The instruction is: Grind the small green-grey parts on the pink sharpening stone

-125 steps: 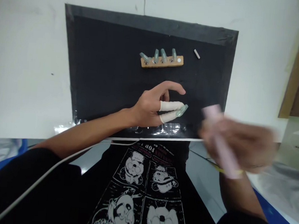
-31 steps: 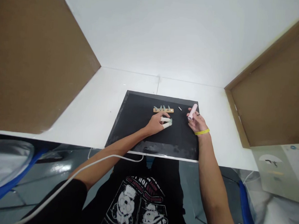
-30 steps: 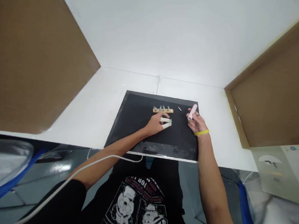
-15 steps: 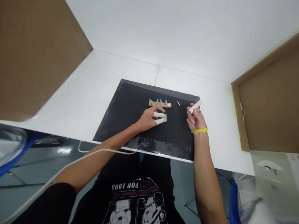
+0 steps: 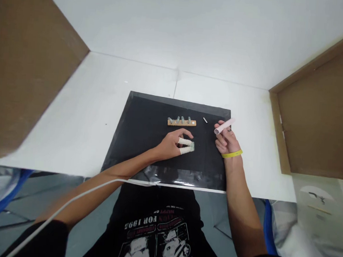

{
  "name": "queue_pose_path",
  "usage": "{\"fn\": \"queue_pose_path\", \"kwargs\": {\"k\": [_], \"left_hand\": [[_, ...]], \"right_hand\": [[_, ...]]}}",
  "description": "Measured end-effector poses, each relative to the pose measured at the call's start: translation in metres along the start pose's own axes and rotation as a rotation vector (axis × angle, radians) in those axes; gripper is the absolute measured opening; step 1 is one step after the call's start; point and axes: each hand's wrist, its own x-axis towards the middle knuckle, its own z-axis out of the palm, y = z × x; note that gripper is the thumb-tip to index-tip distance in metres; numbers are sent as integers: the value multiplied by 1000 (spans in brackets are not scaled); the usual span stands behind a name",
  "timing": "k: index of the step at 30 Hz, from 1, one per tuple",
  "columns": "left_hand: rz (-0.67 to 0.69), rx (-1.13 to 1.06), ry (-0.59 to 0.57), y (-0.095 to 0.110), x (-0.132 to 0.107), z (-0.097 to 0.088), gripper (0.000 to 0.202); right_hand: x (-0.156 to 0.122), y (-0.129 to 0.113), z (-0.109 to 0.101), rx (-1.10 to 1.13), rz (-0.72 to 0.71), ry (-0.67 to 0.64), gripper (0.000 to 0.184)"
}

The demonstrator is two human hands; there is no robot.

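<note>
My left hand rests on the black mat, with white finger cots on thumb and a finger pinching a small pale green nail tip. My right hand holds a pink tube near the mat's right edge; a yellow band circles that wrist. Beyond my left hand lies a small wooden strip carrying several pale green nail tips. A tiny white piece lies just right of the strip.
The mat lies on a white table boxed in by brown cardboard walls on the left and right. A white cable runs along my left arm. Plastic-wrapped items sit at the lower right.
The view pulled back from a close look at the mat, then shifted slightly. Both hands stay on the mat, the left still pinching the nail tip, the right still holding the pink tube.
</note>
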Motion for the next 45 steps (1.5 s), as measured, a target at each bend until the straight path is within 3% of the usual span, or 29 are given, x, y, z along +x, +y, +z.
{"fn": "queue_pose_path", "kwargs": {"k": [9,20,33,40,45], "left_hand": [[66,-130,-68,-6,32,26,11],[51,-184,-30,-6,37,25,5],[127,-122,144,-11,39,35,4],[195,-85,212,-8,37,34,3],[235,-63,223,-3,34,35,6]], "right_hand": [[-6,-14,1,-34,-52,83,35],[-7,-18,-1,-49,-100,130,39],[-1,-19,7,-115,-95,83,35],[43,-40,21,-177,-109,-28,47],[84,-41,15,-103,-173,-98,45]]}}
